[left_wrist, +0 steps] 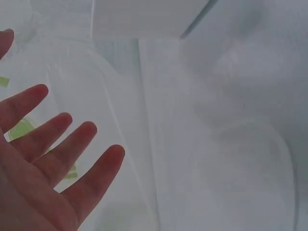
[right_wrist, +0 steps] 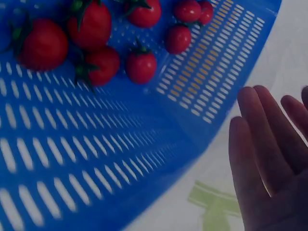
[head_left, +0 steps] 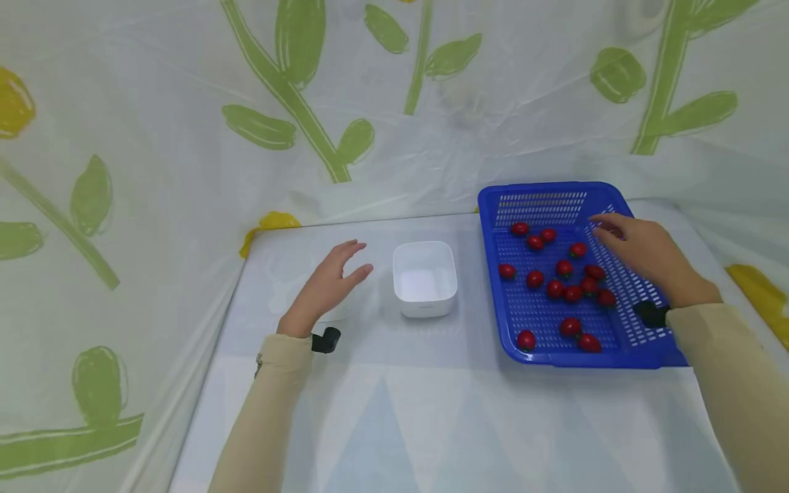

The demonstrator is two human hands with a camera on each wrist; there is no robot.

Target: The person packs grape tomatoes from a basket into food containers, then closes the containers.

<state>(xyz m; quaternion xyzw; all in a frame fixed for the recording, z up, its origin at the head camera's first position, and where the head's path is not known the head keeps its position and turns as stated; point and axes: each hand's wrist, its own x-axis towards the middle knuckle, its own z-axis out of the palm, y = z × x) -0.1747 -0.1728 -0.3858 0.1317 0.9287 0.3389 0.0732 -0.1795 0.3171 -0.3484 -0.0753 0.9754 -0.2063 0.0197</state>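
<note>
My left hand (head_left: pixel 323 287) hovers left of a small white square container (head_left: pixel 425 301), thumb and fingers spread, holding nothing. The container shows no contents; its white side (left_wrist: pixel 144 19) also appears at the top of the left wrist view. Under the left hand lies a faint, clear, rounded thing (head_left: pixel 335 313), mostly hidden. My right hand (head_left: pixel 653 257) is above the right side of a blue plastic basket (head_left: pixel 495 301). Its fingers (right_wrist: pixel 264 144) are loosely extended, with nothing between them. Several red cherry tomatoes (head_left: pixel 564 268), some with green stems, lie scattered on the basket floor.
A white cloth with pale blue triangles covers the table (head_left: pixel 431 424). Behind it hangs a white sheet (head_left: pixel 185 103) printed with green leaves. Yellow patches (head_left: pixel 277 220) show at the table's back left corner and beyond its right edge.
</note>
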